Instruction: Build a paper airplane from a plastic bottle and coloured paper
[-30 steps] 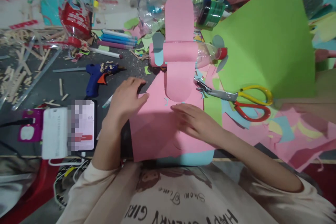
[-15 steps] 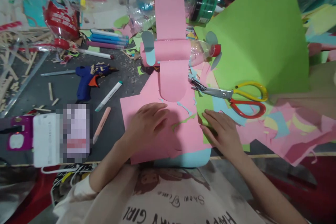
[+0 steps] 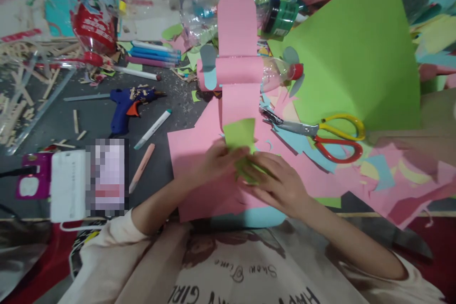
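A piece of green paper (image 3: 239,134) is held between my two hands, above a pink sheet (image 3: 199,194). My left hand (image 3: 223,159) pinches its left side with thumb and fingers. On the right, my right hand (image 3: 276,178) has its fingers wrapped round the paper's lower part, which looks bent. Just beyond the hands lies a bottle model wrapped in pink paper (image 3: 238,70), with a long round-ended pink strip (image 3: 237,23) across it, grey-blue oval pieces and a red cap (image 3: 296,71). The near end of the strip is hidden by the green paper.
Scissors with yellow and red handles (image 3: 313,130) lie right of the hands. At the left are a blue glue gun (image 3: 123,104), markers (image 3: 153,128), a white power bank (image 3: 68,185) and wooden sticks. A large green sheet (image 3: 359,52) and paper scraps cover the right.
Both hands have come together over the pink sheet. The green paper that lay near my right hand is now lifted and held by both. The view has shifted slightly.
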`<move>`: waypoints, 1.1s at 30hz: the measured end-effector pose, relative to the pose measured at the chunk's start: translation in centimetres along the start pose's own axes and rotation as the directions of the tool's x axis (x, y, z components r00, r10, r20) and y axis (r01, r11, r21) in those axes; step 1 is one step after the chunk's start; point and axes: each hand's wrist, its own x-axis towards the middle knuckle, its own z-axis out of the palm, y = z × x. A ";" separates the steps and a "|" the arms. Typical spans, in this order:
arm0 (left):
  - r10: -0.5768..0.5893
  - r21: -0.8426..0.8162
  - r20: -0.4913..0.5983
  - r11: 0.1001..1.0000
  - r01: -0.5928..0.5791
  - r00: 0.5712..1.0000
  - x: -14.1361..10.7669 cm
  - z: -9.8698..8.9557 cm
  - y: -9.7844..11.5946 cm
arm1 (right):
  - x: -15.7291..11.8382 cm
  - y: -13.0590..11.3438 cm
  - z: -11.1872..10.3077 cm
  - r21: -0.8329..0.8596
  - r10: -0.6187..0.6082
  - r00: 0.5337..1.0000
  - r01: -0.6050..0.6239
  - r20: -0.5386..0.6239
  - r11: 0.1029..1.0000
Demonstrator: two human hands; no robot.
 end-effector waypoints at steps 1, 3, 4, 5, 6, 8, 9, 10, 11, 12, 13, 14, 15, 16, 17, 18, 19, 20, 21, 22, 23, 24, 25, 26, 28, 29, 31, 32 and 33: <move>0.010 0.000 -0.085 1.000 -0.011 0.996 0.3 -0.3 -0.1 | 0.4 0.2 0.3 0.005 -0.036 0.999 0.035 0.021 0.999; 0.006 -0.015 -0.208 1.000 -0.010 0.978 0.8 -1.0 -0.3 | 1.4 0.6 0.7 0.047 -0.049 0.998 0.048 0.028 0.998; -0.001 -0.027 -0.245 1.000 -0.006 0.969 1.1 -1.4 -0.4 | 2.1 0.9 0.8 0.081 -0.031 1.000 0.030 0.007 0.996; -0.004 -0.027 -0.273 1.000 -0.003 0.962 1.3 -1.8 -0.5 | 2.8 1.2 1.0 0.116 0.019 1.000 -0.017 -0.019 0.993; 0.003 -0.006 -0.297 1.000 -0.005 0.955 1.4 -2.1 -0.6 | 3.5 1.5 1.2 0.163 0.101 0.994 -0.093 -0.041 0.982; 0.026 0.078 -0.333 0.997 0.000 0.943 1.6 -2.5 -0.7 | 4.6 1.9 1.9 0.311 0.270 0.962 -0.249 -0.028 0.917; 0.035 0.127 -0.338 0.992 0.009 0.940 1.6 -2.6 -0.7 | 5.0 2.1 2.4 0.391 0.346 0.938 -0.321 0.007 0.863; 0.035 0.172 -0.325 0.985 0.023 0.945 1.6 -2.6 -0.8 | 5.2 2.2 2.9 0.464 0.406 0.913 -0.379 0.046 0.800; 0.033 0.213 -0.299 0.976 0.033 0.954 1.5 -2.6 -0.9 | 5.3 2.3 3.3 0.524 0.452 0.888 -0.423 0.079 0.739; 0.040 0.252 -0.268 0.967 0.030 0.963 1.4 -2.6 -1.0 | 5.3 2.4 3.6 0.569 0.482 0.870 -0.448 0.101 0.690; 0.057 0.290 -0.230 0.957 0.013 0.971 1.3 -2.5 -1.0 | 5.3 2.5 3.7 0.597 0.498 0.861 -0.455 0.104 0.661; 0.083 0.325 -0.191 0.946 -0.016 0.978 1.2 -2.5 -1.1 | 5.2 2.7 3.6 0.604 0.504 0.859 -0.449 0.090 0.658; 0.111 0.350 -0.168 0.936 -0.046 0.980 1.1 -2.5 -1.1 | 5.1 2.8 3.2 0.591 0.504 0.861 -0.439 0.062 0.677; 0.135 0.364 -0.165 0.929 -0.067 0.977 1.0 -2.7 -1.0 | 5.0 3.1 2.7 0.560 0.499 0.866 -0.429 0.032 0.709; 0.156 0.369 -0.191 0.926 -0.076 0.969 0.9 -2.8 -0.8 | 4.9 3.3 2.0 0.512 0.489 0.872 -0.425 0.011 0.746; 0.172 0.374 -0.236 0.925 -0.074 0.956 0.8 -3.1 -0.6 | 4.8 3.5 1.1 0.457 0.480 0.877 -0.428 0.002 0.780; 0.194 0.390 -0.289 0.918 -0.070 0.937 0.6 -3.3 -0.4 | 4.8 3.7 0.3 0.405 0.457 0.889 -0.426 0.021 0.809; 0.227 0.430 -0.334 0.900 -0.066 0.915 0.4 -3.5 -0.1 | 4.8 3.8 -0.5 0.340 0.411 0.908 -0.412 0.077 0.845; 0.272 0.505 -0.348 0.861 -0.065 0.897 0.1 -3.6 0.2 | 4.7 3.8 -1.2 0.266 0.352 0.927 -0.375 0.130 0.888; 0.326 0.612 -0.323 0.788 -0.066 0.889 -0.3 -3.7 0.5 | 4.5 3.7 -1.8 0.174 0.289 0.940 -0.320 0.180 0.931; 0.368 0.729 -0.270 0.682 -0.061 0.890 -0.7 -3.6 0.7 | 4.3 3.5 -2.1 0.074 0.242 0.945 -0.264 0.218 0.962; 0.411 0.836 -0.199 0.545 -0.065 0.890 -1.2 -3.3 0.7 | 3.9 3.3 -2.3 -0.016 0.203 0.948 -0.205 0.244 0.979; 0.427 0.912 -0.136 0.407 -0.056 0.894 -1.8 -2.9 0.6 | 3.5 2.9 -2.3 -0.091 0.174 0.951 -0.155 0.256 0.984; 0.436 0.951 -0.051 0.295 -0.089 0.899 -2.4 -2.5 0.4 | 2.9 2.5 -2.2 -0.143 0.153 0.954 -0.119 0.259 0.983; 0.419 0.944 0.215 0.144 -0.298 0.882 -3.6 -1.5 -0.6 | 1.3 1.5 -2.0 -0.176 0.103 0.965 -0.060 0.243 0.983; 0.394 0.905 0.349 0.091 -0.414 0.850 -4.1 -1.1 -1.2 | 0.3 0.9 -1.9 -0.165 0.082 0.962 -0.039 0.261 0.985; 0.320 0.882 0.425 0.065 -0.467 0.847 -5.1 -1.0 -2.3 | -1.8 0.0 -1.6 -0.102 -0.036 0.940 0.075 0.339 0.992; 0.281 0.891 0.416 0.064 -0.449 0.865 -5.5 -1.3 -2.7 | -2.9 -0.4 -1.5 -0.093 -0.081 0.926 0.124 0.368 0.988; 0.272 0.904 0.396 0.052 -0.424 0.877 -5.8 -1.9 -3.1 | -3.8 -0.8 -1.4 -0.106 -0.083 0.906 0.139 0.415 0.985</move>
